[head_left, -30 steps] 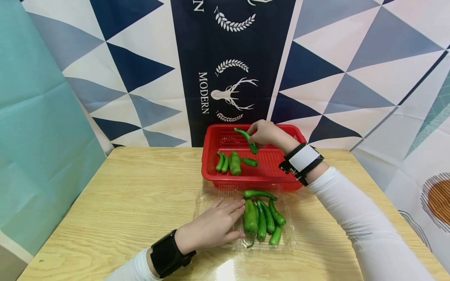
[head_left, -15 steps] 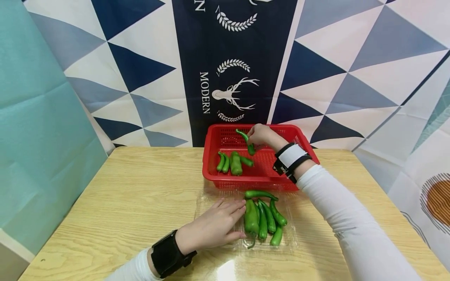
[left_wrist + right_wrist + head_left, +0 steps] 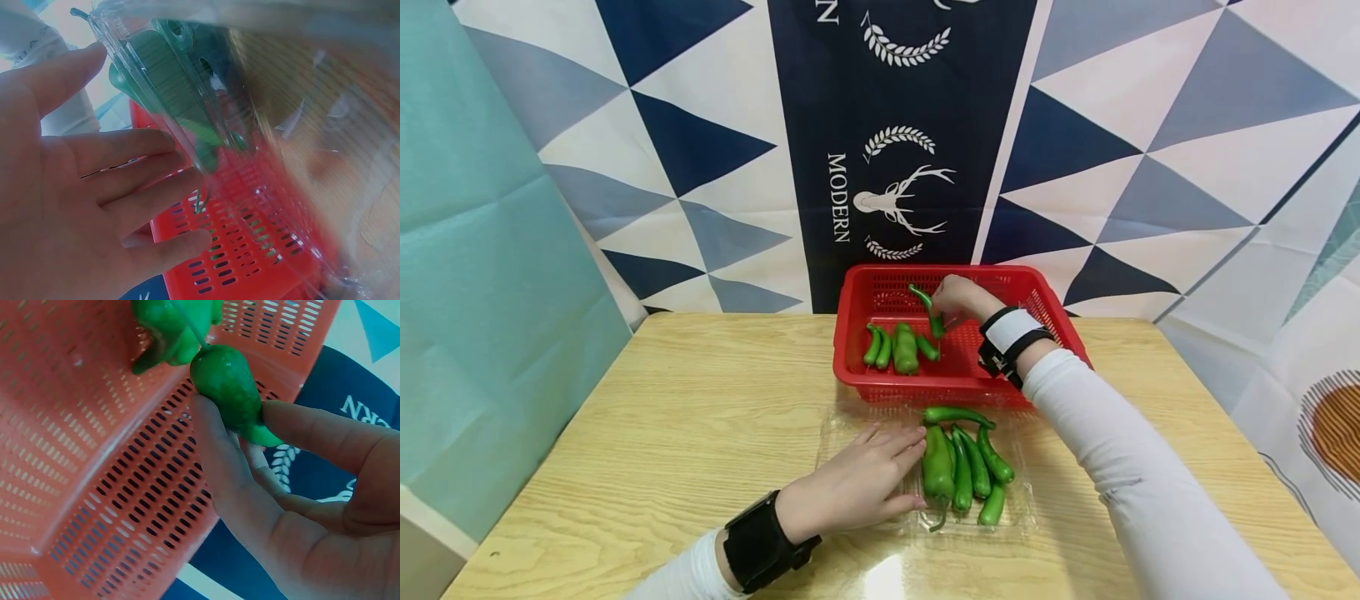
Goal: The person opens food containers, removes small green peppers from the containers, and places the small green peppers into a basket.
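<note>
My right hand (image 3: 964,300) pinches a slim green pepper (image 3: 226,387) between thumb and fingers, inside the red plastic basket (image 3: 925,382). In the head view that pepper slants, one end pointing up and to the left. Below it in the basket lie several green peppers, among them a thick one (image 3: 906,350). In front of the basket is a clear plastic container (image 3: 1024,518), with more peppers in its right part. My left hand (image 3: 853,482) rests on the container's left side, fingers straight, fingertips beside a large green pepper (image 3: 937,467).
Basket and container stand on a light wooden table (image 3: 685,417). A patterned cloth (image 3: 715,167) hangs right behind the basket, and a teal sheet (image 3: 490,250) closes off the left side.
My right hand has lowered slightly into the basket with the pepper. The pepper beside the thick one in the basket has shifted left. My left hand has stayed in place.
</note>
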A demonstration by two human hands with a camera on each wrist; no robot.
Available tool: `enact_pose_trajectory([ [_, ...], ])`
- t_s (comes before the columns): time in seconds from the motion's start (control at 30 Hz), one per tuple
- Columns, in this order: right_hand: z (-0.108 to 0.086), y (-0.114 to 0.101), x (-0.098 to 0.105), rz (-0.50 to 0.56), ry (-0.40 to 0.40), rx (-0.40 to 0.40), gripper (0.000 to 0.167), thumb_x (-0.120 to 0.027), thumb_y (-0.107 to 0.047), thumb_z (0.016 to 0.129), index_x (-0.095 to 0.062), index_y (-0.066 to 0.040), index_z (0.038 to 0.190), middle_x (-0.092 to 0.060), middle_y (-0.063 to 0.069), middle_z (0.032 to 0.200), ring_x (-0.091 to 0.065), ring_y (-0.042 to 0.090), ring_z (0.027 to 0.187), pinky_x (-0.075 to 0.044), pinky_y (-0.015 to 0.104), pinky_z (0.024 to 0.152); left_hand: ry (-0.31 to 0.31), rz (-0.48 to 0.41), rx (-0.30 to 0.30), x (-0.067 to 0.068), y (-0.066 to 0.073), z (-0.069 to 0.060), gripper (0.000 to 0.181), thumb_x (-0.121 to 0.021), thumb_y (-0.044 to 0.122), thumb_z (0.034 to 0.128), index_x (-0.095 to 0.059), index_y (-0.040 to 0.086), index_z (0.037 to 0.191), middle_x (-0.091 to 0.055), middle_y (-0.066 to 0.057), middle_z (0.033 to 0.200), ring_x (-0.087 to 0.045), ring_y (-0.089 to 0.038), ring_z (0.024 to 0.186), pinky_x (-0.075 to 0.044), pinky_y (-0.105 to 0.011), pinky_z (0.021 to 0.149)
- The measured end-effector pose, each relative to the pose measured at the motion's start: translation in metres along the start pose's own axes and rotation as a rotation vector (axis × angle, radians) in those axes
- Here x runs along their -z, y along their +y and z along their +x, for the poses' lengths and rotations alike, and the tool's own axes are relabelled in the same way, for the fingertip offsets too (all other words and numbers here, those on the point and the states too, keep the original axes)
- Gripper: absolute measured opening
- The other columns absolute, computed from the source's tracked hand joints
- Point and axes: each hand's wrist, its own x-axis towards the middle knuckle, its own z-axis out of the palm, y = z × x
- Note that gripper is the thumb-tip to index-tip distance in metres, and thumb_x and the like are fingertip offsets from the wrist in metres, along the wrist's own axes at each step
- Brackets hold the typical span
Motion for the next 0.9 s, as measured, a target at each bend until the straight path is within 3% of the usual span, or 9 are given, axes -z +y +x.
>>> enact_pose_trajectory([
  [0.17, 0.009, 0.006, -0.003, -0.003, -0.023, -0.051, 0.024, -0.053, 0.007, 0.084, -0.054, 0.011, 0.107, -0.063, 0.013, 0.078, -0.07, 0.02, 0.068, -0.055, 0.042, 0.085, -0.002, -0.005, 0.002, -0.001, 0.0, 0.0, 0.067, -0.047, 0.054, 0.0937, -0.045, 0.006, 0.141, -0.041, -0.008, 0.148, -0.04, -0.023, 0.136, -0.033, -0.052, 0.11],
  [0.3, 0.012, 0.009, -0.003, 0.017, -0.071, -0.076, 0.036, -0.052, 0.008, 0.084, -0.044, 0.014, 0.119, -0.061, 0.01, 0.07, -0.067, 0.015, 0.061, -0.056, 0.038, 0.084, 0.0, -0.008, 0.001, -0.001, 0.001, 0.0, 0.067, -0.047, 0.054, 0.0938, -0.045, 0.006, 0.141, -0.041, -0.008, 0.148, -0.04, -0.023, 0.136, -0.033, -0.052, 0.11],
  [0.47, 0.017, 0.014, -0.003, 0.077, -0.134, -0.114, 0.02, -0.05, 0.01, 0.084, -0.049, 0.013, 0.104, -0.058, 0.01, 0.065, -0.063, 0.015, 0.055, -0.058, 0.03, 0.066, -0.008, -0.015, 0.005, 0.0, 0.001, 0.0, 0.068, -0.047, 0.054, 0.0939, -0.044, 0.006, 0.141, -0.04, -0.008, 0.149, -0.04, -0.023, 0.136, -0.033, -0.052, 0.11],
  [0.53, 0.019, 0.015, -0.004, 0.086, -0.146, -0.149, 0.011, -0.048, 0.01, 0.085, -0.05, 0.009, 0.096, -0.056, 0.008, 0.062, -0.059, 0.014, 0.051, -0.057, 0.029, 0.064, -0.011, -0.014, 0.006, 0.0, 0.001, 0.0, 0.068, -0.046, 0.055, 0.0939, -0.044, 0.006, 0.142, -0.039, -0.008, 0.149, -0.04, -0.023, 0.136, -0.032, -0.052, 0.11],
  [0.6, 0.022, 0.016, -0.006, 0.067, -0.135, -0.173, 0.013, -0.048, 0.009, 0.086, -0.052, 0.008, 0.098, -0.055, 0.006, 0.063, -0.058, 0.014, 0.05, -0.057, 0.031, 0.065, -0.008, -0.01, 0.006, 0.001, 0.001, 0.0, 0.068, -0.045, 0.055, 0.0939, -0.044, 0.006, 0.142, -0.039, -0.008, 0.149, -0.04, -0.023, 0.136, -0.032, -0.052, 0.11],
  [0.7, 0.041, 0.027, -0.009, 0.071, -0.144, -0.193, 0.019, -0.048, 0.008, 0.086, -0.052, 0.007, 0.105, -0.058, 0.008, 0.07, -0.06, 0.016, 0.054, -0.058, 0.033, 0.067, -0.002, -0.006, 0.003, 0.001, 0.0, 0.0, 0.069, -0.045, 0.055, 0.094, -0.044, 0.006, 0.142, -0.039, -0.008, 0.149, -0.04, -0.023, 0.136, -0.033, -0.052, 0.11],
  [0.83, 0.119, 0.07, -0.008, 0.073, -0.238, -0.234, 0.015, -0.054, 0.006, 0.08, -0.059, 0.004, 0.094, -0.063, 0.01, 0.074, -0.066, 0.02, 0.06, -0.058, 0.034, 0.062, -0.004, -0.01, 0.003, 0.001, 0.0, 0.0, 0.069, -0.045, 0.055, 0.0939, -0.044, 0.006, 0.142, -0.039, -0.009, 0.149, -0.039, -0.024, 0.137, -0.032, -0.052, 0.11],
  [0.9, 0.16, 0.095, -0.009, 0.024, -0.258, -0.259, 0.012, -0.055, 0.003, 0.08, -0.061, 0.002, 0.091, -0.065, 0.008, 0.072, -0.068, 0.02, 0.063, -0.058, 0.033, 0.063, -0.009, -0.012, 0.003, 0.001, 0.0, -0.001, 0.069, -0.046, 0.055, 0.0939, -0.044, 0.006, 0.142, -0.039, -0.009, 0.15, -0.039, -0.024, 0.137, -0.032, -0.052, 0.11],
])
